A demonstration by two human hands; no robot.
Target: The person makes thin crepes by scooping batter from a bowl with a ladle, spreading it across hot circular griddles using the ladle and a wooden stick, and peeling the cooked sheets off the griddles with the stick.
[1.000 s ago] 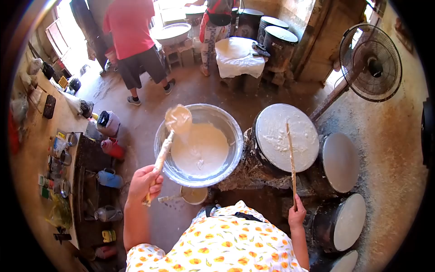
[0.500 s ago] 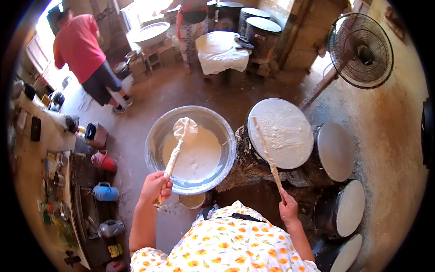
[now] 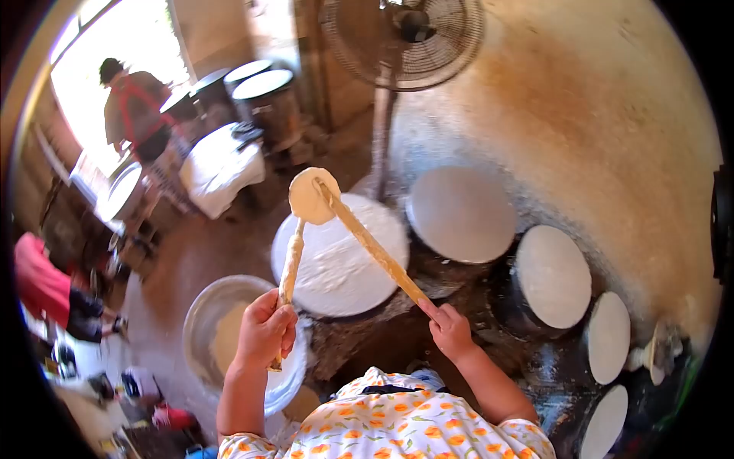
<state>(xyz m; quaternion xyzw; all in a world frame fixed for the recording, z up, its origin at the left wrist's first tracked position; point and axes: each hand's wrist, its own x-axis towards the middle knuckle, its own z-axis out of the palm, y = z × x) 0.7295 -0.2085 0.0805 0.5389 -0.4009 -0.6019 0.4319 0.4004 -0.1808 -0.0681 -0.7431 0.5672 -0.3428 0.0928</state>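
My left hand (image 3: 265, 329) is wrapped round the batter-coated handle of a ladle (image 3: 291, 260). Pale batter (image 3: 304, 197) fills the ladle's bowl, which is over the far edge of a round griddle (image 3: 344, 284) with white batter spread on it. In my right hand (image 3: 449, 330) is a long wooden stick (image 3: 382, 260), its far end at the batter in the ladle. To the lower left stands a big basin (image 3: 196, 321) of batter (image 3: 226, 336), partly hidden by my left arm.
Several more round-topped drums, including a grey one (image 3: 462, 214) and a white one (image 3: 552, 275), curve along the right wall. A standing fan (image 3: 409, 38) is behind the griddle. One person (image 3: 138, 115) stands by the bright window, another (image 3: 42, 283) at far left. A white cloth (image 3: 222, 172) covers a stand.
The view has turned right. The ladle has moved from above the basin to above the griddle, now full of batter. The stick's tip has left the griddle top and meets the ladle.
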